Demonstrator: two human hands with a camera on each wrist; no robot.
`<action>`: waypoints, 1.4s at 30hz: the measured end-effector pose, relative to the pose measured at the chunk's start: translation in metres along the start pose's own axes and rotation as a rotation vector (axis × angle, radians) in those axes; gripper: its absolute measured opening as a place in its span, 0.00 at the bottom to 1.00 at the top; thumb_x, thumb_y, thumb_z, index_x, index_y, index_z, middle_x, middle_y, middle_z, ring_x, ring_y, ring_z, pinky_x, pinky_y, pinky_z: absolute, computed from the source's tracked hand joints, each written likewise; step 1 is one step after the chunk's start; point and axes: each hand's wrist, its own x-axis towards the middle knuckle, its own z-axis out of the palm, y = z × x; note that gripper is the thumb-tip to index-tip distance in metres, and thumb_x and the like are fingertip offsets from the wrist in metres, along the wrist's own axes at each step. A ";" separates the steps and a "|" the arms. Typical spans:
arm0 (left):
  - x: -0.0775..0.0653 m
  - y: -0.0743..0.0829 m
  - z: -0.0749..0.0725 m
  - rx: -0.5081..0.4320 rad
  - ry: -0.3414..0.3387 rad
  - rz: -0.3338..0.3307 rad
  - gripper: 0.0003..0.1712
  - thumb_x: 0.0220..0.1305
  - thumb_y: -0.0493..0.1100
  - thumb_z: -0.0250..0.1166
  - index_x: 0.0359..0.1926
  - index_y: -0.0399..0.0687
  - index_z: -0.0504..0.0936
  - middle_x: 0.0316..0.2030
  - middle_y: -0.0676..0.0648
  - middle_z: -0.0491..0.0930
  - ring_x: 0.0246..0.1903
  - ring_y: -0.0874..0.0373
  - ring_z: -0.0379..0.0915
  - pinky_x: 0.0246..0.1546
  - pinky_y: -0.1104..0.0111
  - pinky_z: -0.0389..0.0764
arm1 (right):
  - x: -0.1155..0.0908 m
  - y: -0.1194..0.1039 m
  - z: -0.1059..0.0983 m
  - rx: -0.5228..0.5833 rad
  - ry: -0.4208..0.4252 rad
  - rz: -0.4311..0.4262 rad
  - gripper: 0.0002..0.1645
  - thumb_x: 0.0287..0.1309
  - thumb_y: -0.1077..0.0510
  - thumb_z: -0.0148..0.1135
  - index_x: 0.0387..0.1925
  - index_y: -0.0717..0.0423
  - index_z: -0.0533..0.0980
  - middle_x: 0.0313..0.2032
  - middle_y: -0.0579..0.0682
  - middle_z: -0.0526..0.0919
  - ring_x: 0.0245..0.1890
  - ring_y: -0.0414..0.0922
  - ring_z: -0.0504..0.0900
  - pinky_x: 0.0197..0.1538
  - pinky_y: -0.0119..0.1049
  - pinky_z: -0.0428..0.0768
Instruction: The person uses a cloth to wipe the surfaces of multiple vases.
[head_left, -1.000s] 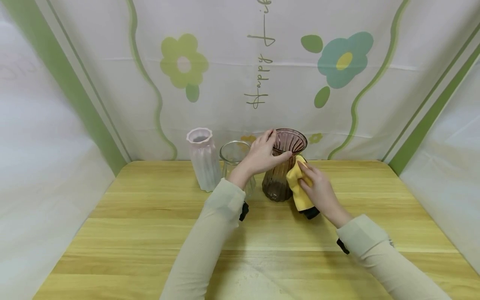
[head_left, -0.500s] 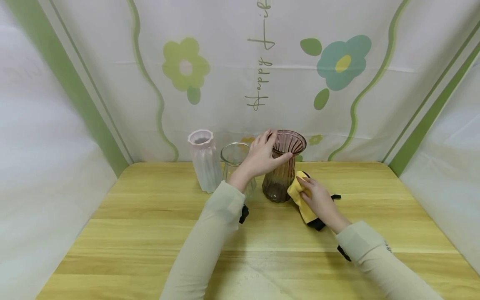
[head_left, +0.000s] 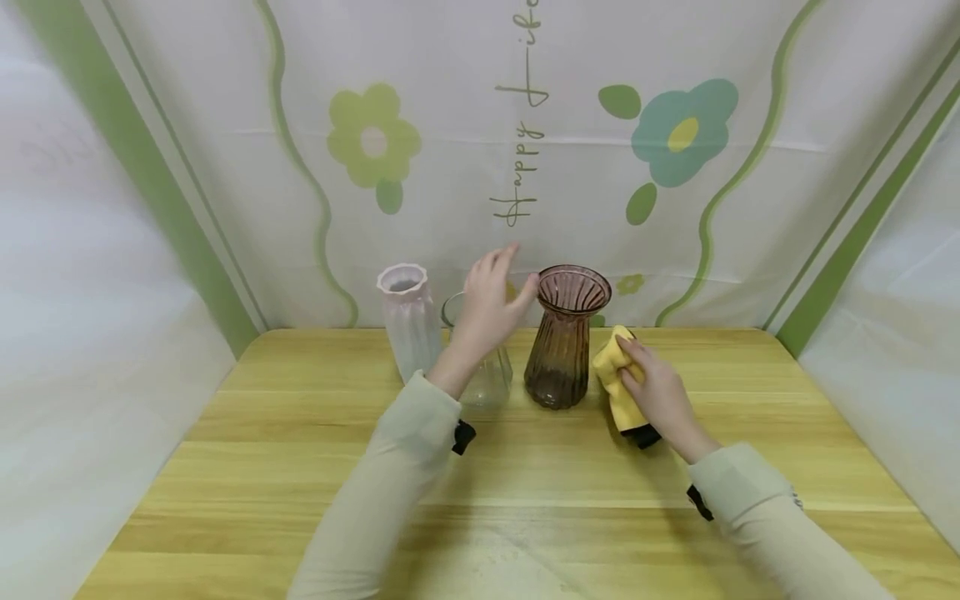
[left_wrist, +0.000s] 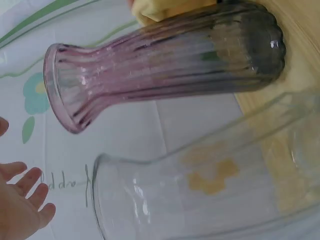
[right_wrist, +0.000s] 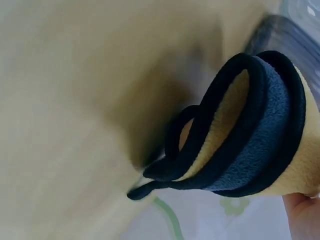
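My left hand (head_left: 487,304) hovers with fingers spread over the clear glass vase (head_left: 489,383), hiding much of its rim. In the left wrist view, the fingers of that hand (left_wrist: 22,205) are apart from the vases. The purple-brown ribbed glass vase (head_left: 558,358) stands upright to the right, untouched by either hand as far as I can see. My right hand (head_left: 663,400) pinches a folded yellow cloth (head_left: 624,404) just right of the purple-brown vase. Black edging and a blue-grey band show on the cloth (right_wrist: 270,135) in the right wrist view.
A white-and-pink fluted vase (head_left: 412,329) stands at the left of the row. All three vases are near the back edge of the wooden table (head_left: 570,533). Behind them hangs a white curtain (head_left: 450,192) with flowers and lettering.
My left hand has left the purple-brown vase and moved left over the clear one. The right hand has drawn the cloth away from the purple-brown vase, a little to the right.
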 end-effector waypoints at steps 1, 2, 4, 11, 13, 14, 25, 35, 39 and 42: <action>-0.001 -0.003 -0.003 -0.007 0.039 0.008 0.32 0.70 0.51 0.52 0.70 0.43 0.61 0.67 0.40 0.64 0.68 0.44 0.57 0.71 0.50 0.56 | 0.002 0.001 -0.003 -0.003 0.020 -0.009 0.29 0.52 0.73 0.63 0.59 0.68 0.71 0.51 0.72 0.76 0.49 0.68 0.78 0.47 0.58 0.79; -0.001 -0.007 -0.006 -0.013 0.080 0.016 0.30 0.70 0.49 0.53 0.69 0.42 0.63 0.66 0.40 0.67 0.67 0.44 0.60 0.70 0.51 0.58 | 0.003 0.002 -0.006 -0.006 0.036 -0.013 0.29 0.52 0.73 0.63 0.58 0.68 0.71 0.51 0.72 0.77 0.48 0.68 0.78 0.47 0.59 0.79; -0.003 -0.014 -0.013 -0.010 0.169 0.031 0.28 0.68 0.46 0.55 0.66 0.40 0.67 0.62 0.40 0.71 0.64 0.45 0.65 0.69 0.53 0.62 | 0.007 0.005 -0.011 -0.011 0.052 -0.009 0.29 0.51 0.74 0.63 0.58 0.68 0.71 0.52 0.72 0.76 0.49 0.69 0.77 0.48 0.60 0.78; -0.006 -0.038 -0.034 0.006 0.263 0.027 0.25 0.66 0.40 0.56 0.63 0.37 0.70 0.56 0.39 0.76 0.59 0.45 0.70 0.64 0.58 0.70 | 0.015 0.024 -0.024 -0.074 0.035 -0.013 0.29 0.52 0.74 0.61 0.59 0.69 0.70 0.53 0.72 0.75 0.48 0.69 0.77 0.46 0.60 0.79; -0.007 -0.044 -0.038 0.036 0.249 0.021 0.25 0.66 0.41 0.55 0.63 0.36 0.69 0.56 0.39 0.77 0.59 0.44 0.71 0.63 0.57 0.70 | 0.014 0.031 -0.026 -0.115 0.004 -0.014 0.29 0.53 0.74 0.61 0.59 0.70 0.70 0.53 0.73 0.74 0.46 0.69 0.78 0.44 0.59 0.79; -0.007 -0.046 -0.039 0.055 0.249 0.019 0.25 0.66 0.41 0.55 0.63 0.36 0.70 0.56 0.38 0.77 0.58 0.44 0.71 0.62 0.57 0.71 | 0.014 0.035 -0.027 -0.136 -0.015 -0.014 0.29 0.53 0.74 0.61 0.59 0.70 0.70 0.52 0.73 0.74 0.46 0.69 0.78 0.43 0.59 0.79; -0.005 -0.068 -0.058 0.185 0.314 -0.058 0.26 0.63 0.39 0.54 0.62 0.35 0.70 0.55 0.36 0.78 0.55 0.41 0.73 0.60 0.53 0.72 | 0.010 0.053 -0.017 -0.118 -0.328 0.132 0.31 0.58 0.69 0.59 0.64 0.68 0.66 0.57 0.74 0.71 0.55 0.70 0.71 0.54 0.62 0.73; -0.007 -0.093 -0.082 0.139 0.474 -0.147 0.26 0.62 0.38 0.53 0.61 0.32 0.71 0.54 0.33 0.75 0.56 0.39 0.69 0.58 0.51 0.71 | 0.011 0.051 -0.006 -0.061 -0.425 0.168 0.31 0.64 0.64 0.55 0.67 0.66 0.62 0.63 0.71 0.67 0.61 0.68 0.66 0.60 0.62 0.69; -0.011 -0.108 -0.086 0.157 0.502 -0.184 0.26 0.63 0.38 0.54 0.61 0.33 0.70 0.56 0.33 0.73 0.57 0.38 0.68 0.59 0.51 0.70 | 0.009 0.052 -0.003 -0.080 -0.411 0.176 0.31 0.66 0.60 0.54 0.67 0.65 0.62 0.62 0.73 0.66 0.61 0.69 0.66 0.59 0.63 0.69; -0.014 -0.117 -0.090 0.144 0.506 -0.225 0.26 0.64 0.38 0.53 0.62 0.34 0.69 0.58 0.33 0.72 0.60 0.38 0.66 0.61 0.50 0.69 | 0.009 0.052 -0.004 -0.075 -0.385 0.187 0.31 0.67 0.56 0.53 0.68 0.65 0.62 0.64 0.73 0.63 0.62 0.70 0.64 0.61 0.64 0.66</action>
